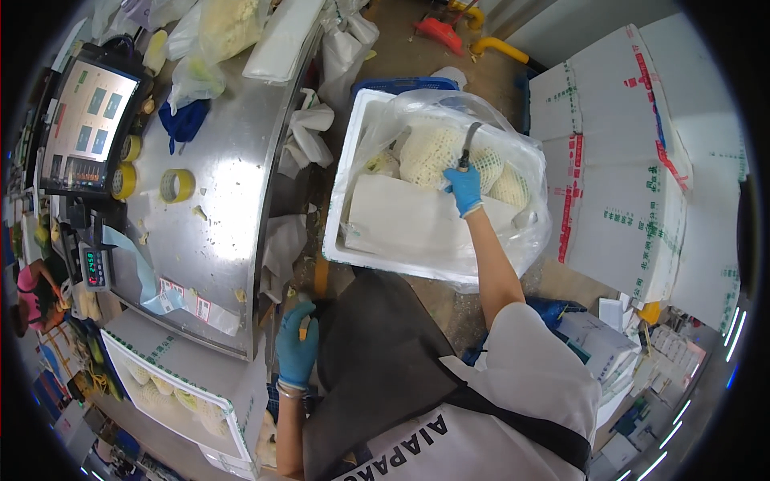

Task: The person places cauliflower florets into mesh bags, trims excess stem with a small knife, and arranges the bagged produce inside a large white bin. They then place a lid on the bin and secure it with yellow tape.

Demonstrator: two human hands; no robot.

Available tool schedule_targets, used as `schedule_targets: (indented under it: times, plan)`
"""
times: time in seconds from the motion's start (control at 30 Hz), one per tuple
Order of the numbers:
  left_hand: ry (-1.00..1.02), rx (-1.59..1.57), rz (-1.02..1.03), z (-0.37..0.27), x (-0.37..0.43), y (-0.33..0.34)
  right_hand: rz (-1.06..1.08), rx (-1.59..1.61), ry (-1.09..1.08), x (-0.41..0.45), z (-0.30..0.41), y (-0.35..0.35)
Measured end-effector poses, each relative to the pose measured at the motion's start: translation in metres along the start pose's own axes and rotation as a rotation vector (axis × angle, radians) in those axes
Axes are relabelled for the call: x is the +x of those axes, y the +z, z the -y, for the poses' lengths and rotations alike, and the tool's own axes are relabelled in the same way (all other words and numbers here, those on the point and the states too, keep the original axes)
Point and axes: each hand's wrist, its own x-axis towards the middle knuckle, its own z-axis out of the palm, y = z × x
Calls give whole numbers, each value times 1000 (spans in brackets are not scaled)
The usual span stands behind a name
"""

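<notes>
My right hand (pixel 466 190), in a blue glove, grips the handle of a curved knife (pixel 470 142) over an open white foam box (pixel 402 268). The box has a clear plastic liner (pixel 535 180) pulled over its rim. Inside lie several pale vegetables in white foam netting (pixel 428 157), with sheets of white paper (pixel 409 210) covering the near part. My left hand (pixel 297 346), also gloved in blue, hangs beside the dark apron (pixel 385 343) with its fingers curved apart and nothing in them.
A steel table (pixel 225 150) stands at left with yellow tape rolls (pixel 177 186), a screen (pixel 90 120), a scale display (pixel 94 269) and bagged produce (pixel 231 24). Stacked foam boxes (pixel 613 180) rise at right. Another foam box of netted produce (pixel 180 355) sits lower left. A person (pixel 37 288) is far left.
</notes>
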Motion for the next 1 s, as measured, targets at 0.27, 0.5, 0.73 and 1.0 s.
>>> schedule_targets:
  times: [0.27, 0.5, 0.73, 1.0]
  plan:
    - [0, -377, 208, 12, 66, 25, 346, 386, -123, -149, 158, -34]
    - [324, -432, 199, -20, 105, -19, 629, 647, 73, -262, 146, 16]
    - [-48, -817, 699, 39, 46, -131, 860, 356, 403, -398, 101, 116]
    - [-364, -907, 503, 141, -51, -147, 907, -382, -705, -463, 73, 136]
